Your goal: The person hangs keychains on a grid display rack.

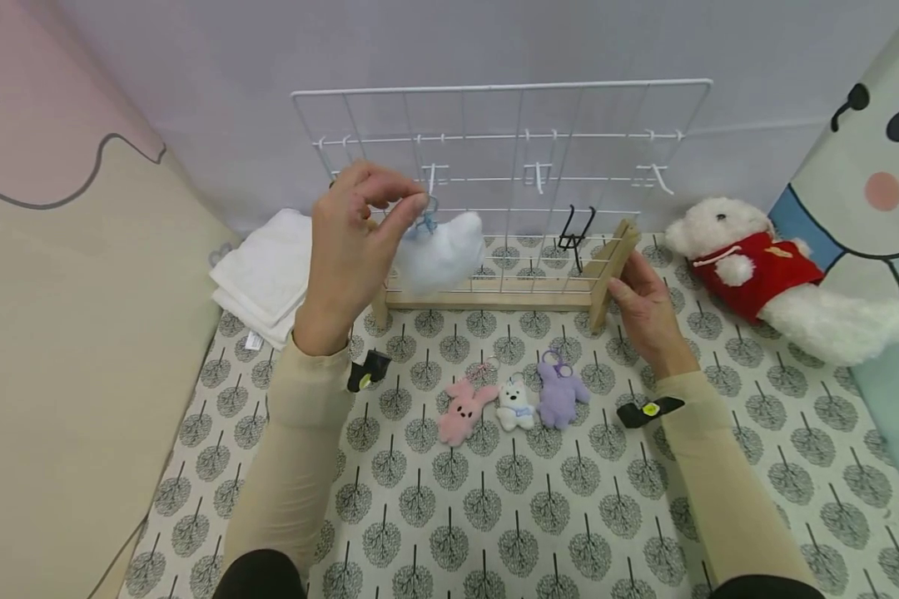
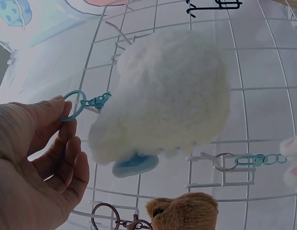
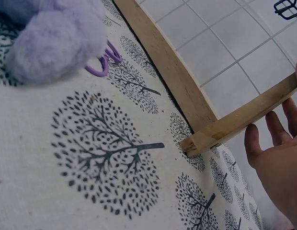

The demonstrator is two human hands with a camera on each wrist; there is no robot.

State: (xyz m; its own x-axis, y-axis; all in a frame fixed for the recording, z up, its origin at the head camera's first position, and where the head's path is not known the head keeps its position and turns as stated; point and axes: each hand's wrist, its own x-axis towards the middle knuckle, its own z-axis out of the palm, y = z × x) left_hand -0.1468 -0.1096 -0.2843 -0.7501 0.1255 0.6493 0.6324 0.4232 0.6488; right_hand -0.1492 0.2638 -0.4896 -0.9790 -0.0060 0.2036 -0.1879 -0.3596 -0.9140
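My left hand (image 1: 352, 254) pinches the light-blue key ring (image 2: 73, 106) of a fluffy white plush keychain (image 1: 440, 254) between thumb and forefinger. In the left wrist view, a short blue chain joins ring and plush, and a blue patch shows on the plush. It hangs in front of the white wire grid (image 1: 494, 179), close to a white hook (image 1: 432, 177). At the grid's right end my right hand (image 1: 650, 320) holds the wooden stand leg (image 1: 609, 270), thumb in front and fingers behind.
On the tree-patterned cloth lie a pink rabbit keychain (image 1: 464, 412), a white bear keychain (image 1: 515, 405) and a purple plush keychain (image 1: 560, 395). White towels (image 1: 265, 270) lie left, a red-clothed plush (image 1: 764, 270) right. The left wrist view shows a hanging brown plush (image 2: 187, 212).
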